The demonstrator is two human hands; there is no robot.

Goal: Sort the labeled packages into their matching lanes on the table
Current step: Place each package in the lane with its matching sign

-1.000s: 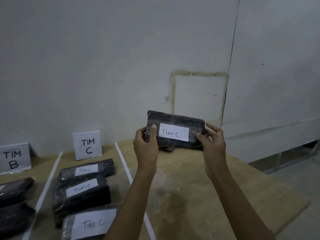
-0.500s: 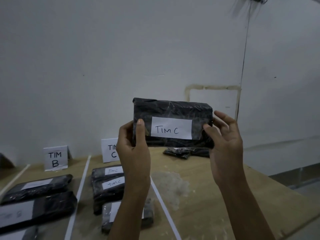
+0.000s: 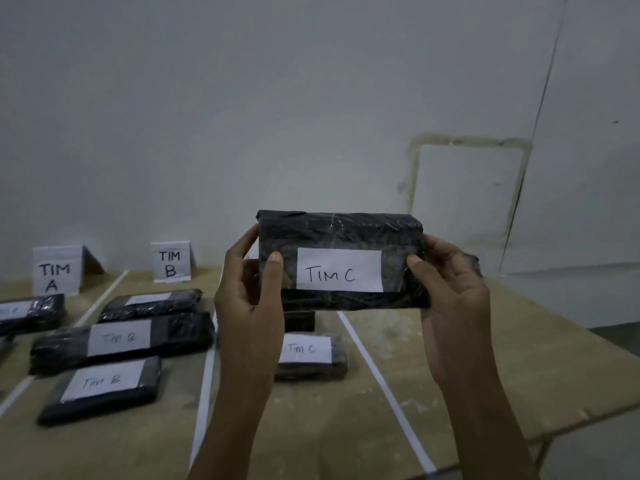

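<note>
I hold a black wrapped package point(image 3: 341, 233) with a white "TIM C" label upright in the air above the table. My left hand point(image 3: 251, 303) grips its left end, thumb on the front. My right hand point(image 3: 450, 292) grips its right end. Below it, in the lane between two white tape lines, lies another "TIM C" package point(image 3: 311, 355), with a further dark package partly hidden behind my left hand. The "TIM C" sign is hidden behind the held package.
Three "TIM B" packages point(image 3: 121, 341) lie in the lane under the "TIM B" sign point(image 3: 171, 262). A "TIM A" sign point(image 3: 55, 271) and a package point(image 3: 31, 311) are at the far left. White tape lines point(image 3: 384, 393) divide the wooden table point(image 3: 485, 375). A white wall stands behind.
The view has swung left, so the TIM A and TIM B lanes now show. The held package has shifted right and slightly lower in view, both hands still gripping it.
</note>
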